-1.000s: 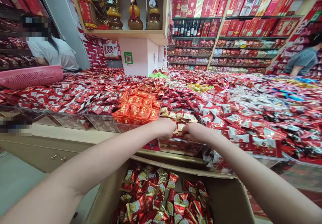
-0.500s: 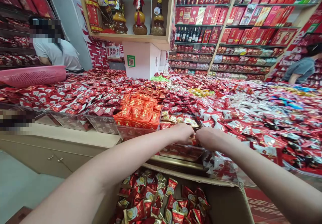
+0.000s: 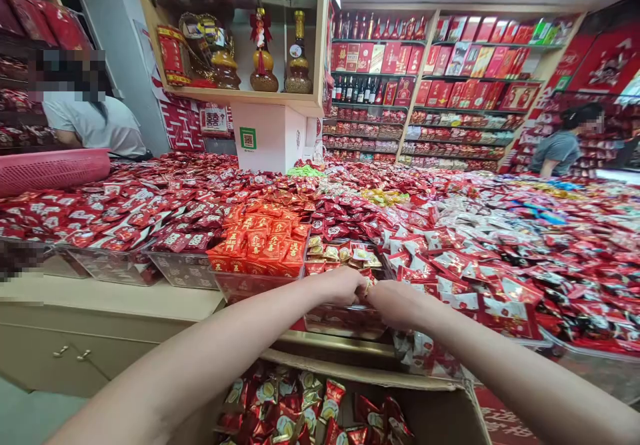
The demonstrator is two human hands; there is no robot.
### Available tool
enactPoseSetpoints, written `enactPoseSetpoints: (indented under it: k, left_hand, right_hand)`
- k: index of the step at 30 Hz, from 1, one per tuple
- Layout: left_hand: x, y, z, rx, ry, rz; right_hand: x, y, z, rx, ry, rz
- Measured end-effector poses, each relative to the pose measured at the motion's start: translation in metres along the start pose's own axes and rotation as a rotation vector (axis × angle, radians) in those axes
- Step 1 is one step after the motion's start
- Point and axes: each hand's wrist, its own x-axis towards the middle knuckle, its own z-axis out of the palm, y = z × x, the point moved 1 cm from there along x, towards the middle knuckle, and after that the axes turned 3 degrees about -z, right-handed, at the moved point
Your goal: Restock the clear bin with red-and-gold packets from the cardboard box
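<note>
My left hand and my right hand meet over a clear plastic bin of red and gold candies. Both have curled fingers. A small red and gold wrapper shows between them, and the fingertips are partly hidden, so which hand grips it is unclear. Below my forearms stands an open cardboard box holding red and gold wrapped candies. Left of the bin, another one holds orange-red packets.
Heaps of wrapped sweets spread right and behind. A pink basket lies at left, a display cabinet stands ahead. One person is at far left, another at right.
The view has tilted up and shifted, so the shelves and ceiling lights show more. Both hands stay together over the bin; a small wrapper now shows between them.
</note>
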Motion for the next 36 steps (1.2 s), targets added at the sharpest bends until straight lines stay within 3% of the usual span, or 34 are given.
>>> enactPoseSetpoints:
  k: [3, 9, 21, 25, 36]
  left_hand:
    - [-0.001, 0.001, -0.004, -0.019, 0.026, 0.011]
    - [-0.001, 0.001, -0.009, -0.035, 0.08, 0.062]
    - [0.003, 0.003, -0.03, 0.004, 0.205, 0.008]
    - [-0.002, 0.005, -0.034, 0.003, 0.191, -0.008]
    - [-0.006, 0.009, -0.019, -0.011, 0.075, -0.022]
  right_hand:
    - [0.003, 0.005, -0.006, 0.01, -0.02, 0.011]
    - [0.004, 0.014, -0.027, 0.057, -0.198, -0.014]
    - [-0.003, 0.022, -0.041, 0.028, -0.059, 0.066]
    - [-0.005, 0.021, -0.042, 0.028, -0.061, 0.061]
    - [0.009, 0.011, -0.023, -0.014, -0.099, 0.059]
